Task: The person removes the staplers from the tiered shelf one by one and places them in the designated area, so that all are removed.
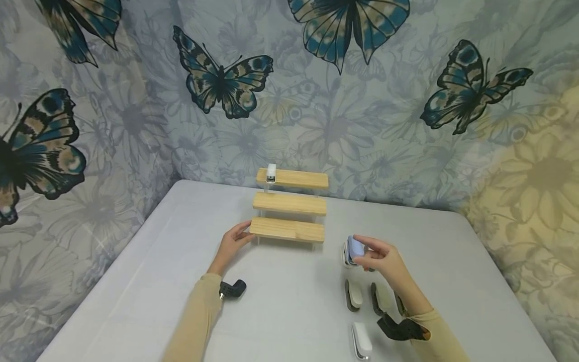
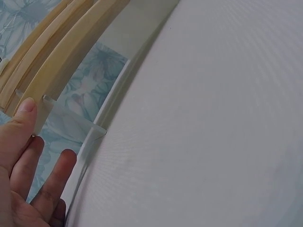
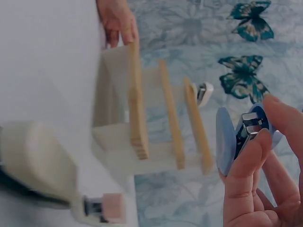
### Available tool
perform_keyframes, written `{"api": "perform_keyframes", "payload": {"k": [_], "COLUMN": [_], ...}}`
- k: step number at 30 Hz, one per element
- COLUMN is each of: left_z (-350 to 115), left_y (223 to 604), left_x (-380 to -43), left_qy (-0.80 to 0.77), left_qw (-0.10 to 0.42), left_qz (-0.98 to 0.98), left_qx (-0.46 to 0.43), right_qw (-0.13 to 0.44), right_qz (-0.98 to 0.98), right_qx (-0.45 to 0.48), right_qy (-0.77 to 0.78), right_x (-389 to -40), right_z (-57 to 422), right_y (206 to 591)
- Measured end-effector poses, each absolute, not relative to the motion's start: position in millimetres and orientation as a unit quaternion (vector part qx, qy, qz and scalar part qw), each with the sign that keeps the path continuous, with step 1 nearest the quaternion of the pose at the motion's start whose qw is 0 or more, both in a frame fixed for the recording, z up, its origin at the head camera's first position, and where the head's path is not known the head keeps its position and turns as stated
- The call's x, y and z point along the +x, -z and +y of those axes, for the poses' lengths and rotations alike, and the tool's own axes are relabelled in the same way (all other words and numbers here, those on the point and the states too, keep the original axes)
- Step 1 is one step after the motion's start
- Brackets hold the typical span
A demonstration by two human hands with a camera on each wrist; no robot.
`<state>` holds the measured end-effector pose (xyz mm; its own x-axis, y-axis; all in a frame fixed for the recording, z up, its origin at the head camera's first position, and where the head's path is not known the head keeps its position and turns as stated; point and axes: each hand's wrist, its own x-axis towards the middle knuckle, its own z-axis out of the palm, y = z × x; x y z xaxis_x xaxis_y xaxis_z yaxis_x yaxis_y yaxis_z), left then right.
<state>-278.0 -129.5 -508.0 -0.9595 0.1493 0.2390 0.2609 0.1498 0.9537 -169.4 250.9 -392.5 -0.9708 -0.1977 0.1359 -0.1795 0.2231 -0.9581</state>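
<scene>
My right hand (image 1: 377, 254) pinches a small light-blue stapler (image 3: 226, 141) between thumb and fingers, above the table at the right of the shelf. Its metal end shows in the right wrist view. My left hand (image 1: 232, 245) grips the left end of the lowest board of a three-step wooden display shelf (image 1: 287, 230), thumb at the board's end and a finger under it. On the top board (image 1: 300, 179), towards its left end, stands a small white stapler (image 1: 271, 172).
More staplers lie on the white table (image 1: 280, 296) at the right: a cream and dark one (image 1: 355, 294), a similar one (image 1: 382, 297), a white one (image 1: 362, 339) nearer me. My right forearm partly hides another. Butterfly-patterned cloth (image 1: 334, 120) hangs behind the table.
</scene>
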Motion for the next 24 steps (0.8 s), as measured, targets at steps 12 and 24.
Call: {"api": "perform_keyframes", "payload": {"k": [12,24], "left_z": [-129.9,-132.9], "left_y": [507.2,509.3], "left_x": [-278.9,-269.7], "left_qy": [0.64,0.628], "left_qw": [0.041,0.043], "left_qz": [-0.754,-0.769], "left_qx": [-0.139,-0.111], "right_qw": [0.003,0.187], "right_qz": [0.741,0.689], "right_qx": [-0.134,0.029], "right_qy": [0.658,0.7], "right_x": [-111.5,-46.4], "right_z": [283.5,311.7], "right_y": [414.5,446.3]}}
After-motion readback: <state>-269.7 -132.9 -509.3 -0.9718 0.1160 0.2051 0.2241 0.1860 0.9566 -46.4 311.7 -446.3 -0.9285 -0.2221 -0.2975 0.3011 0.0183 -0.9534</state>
